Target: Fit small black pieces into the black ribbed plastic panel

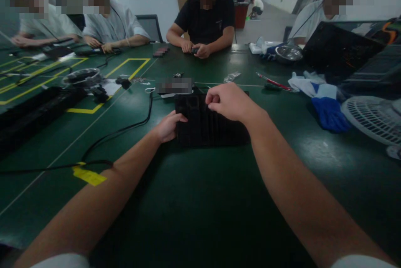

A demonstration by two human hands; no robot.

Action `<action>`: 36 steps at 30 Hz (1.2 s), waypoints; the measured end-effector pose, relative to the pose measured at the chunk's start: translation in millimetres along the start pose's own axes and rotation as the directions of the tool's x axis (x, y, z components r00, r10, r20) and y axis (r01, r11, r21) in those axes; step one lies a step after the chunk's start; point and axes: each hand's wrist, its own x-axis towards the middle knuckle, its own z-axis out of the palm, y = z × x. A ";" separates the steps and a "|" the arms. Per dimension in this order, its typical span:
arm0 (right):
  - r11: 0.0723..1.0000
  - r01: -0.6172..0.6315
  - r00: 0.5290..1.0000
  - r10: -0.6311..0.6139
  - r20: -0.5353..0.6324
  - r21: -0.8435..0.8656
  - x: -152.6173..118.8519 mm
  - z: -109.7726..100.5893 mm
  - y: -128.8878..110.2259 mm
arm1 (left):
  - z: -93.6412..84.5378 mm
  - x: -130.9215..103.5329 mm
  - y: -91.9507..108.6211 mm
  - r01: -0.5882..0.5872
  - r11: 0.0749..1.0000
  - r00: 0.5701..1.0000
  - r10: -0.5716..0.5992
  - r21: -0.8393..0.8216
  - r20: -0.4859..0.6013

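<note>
In the head view a black, flat, ribbed piece with ridges and a squarish recess (216,132) lies on the green table in front of me; its exact kind is too dark to tell. My left hand (169,128) grips its left edge, thumb on top. Over its upper part, my right hand (230,100) is closed in a pinch with the fingertips close to the ridges. Whatever those fingers hold, if anything, is hidden. Just behind the black piece sits a dark box-like item (175,86), partly blurred, with a white loop at its left.
A black cable (125,128) with a yellow tag (90,175) runs by my left forearm. Blue-white gloves (328,107), a fan (374,117), a red pen-like tool (275,82) and a metal bowl (288,53) lie right. Several people sit around the table (200,201).
</note>
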 end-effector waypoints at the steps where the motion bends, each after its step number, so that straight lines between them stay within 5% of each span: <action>1: 1.000 0.004 1.000 -0.004 0.004 0.006 0.0 0.0 0.4 | 0.3 0.1 -0.4 0.000 1.000 1.000 0.000 -0.001 0.003; 18: 0.997 -0.054 0.995 0.058 0.078 -0.053 -6.0 -11.2 -8.8 | 4.6 2.1 -4.9 -0.052 0.998 0.991 0.056 -0.033 0.119; 36: 1.000 -0.007 0.993 0.009 0.121 -0.014 -8.0 -13.1 -4.5 | 1.5 2.6 -7.2 -0.005 1.000 0.998 0.004 0.013 0.060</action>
